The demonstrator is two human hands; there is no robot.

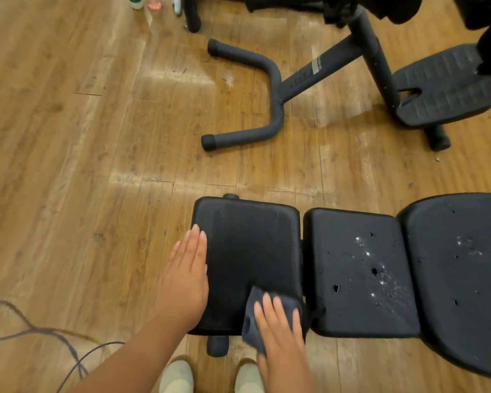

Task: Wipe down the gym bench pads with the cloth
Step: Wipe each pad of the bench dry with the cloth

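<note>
Right grip (279, 333) on cloth (250, 319), pad (250, 251) edge

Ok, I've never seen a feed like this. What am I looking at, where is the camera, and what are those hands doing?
No machine here: one camera worn on a person's head looks down at their own bare hands. Below stands a black gym bench on a wooden floor, three pads in a row. The left hand lies flat on the end pad's outer edge. The right hand presses a dark grey cloth onto that pad's near corner with straight fingers. The middle pad and third pad show white specks and small holes. Pale shoes show at the bottom.
</note>
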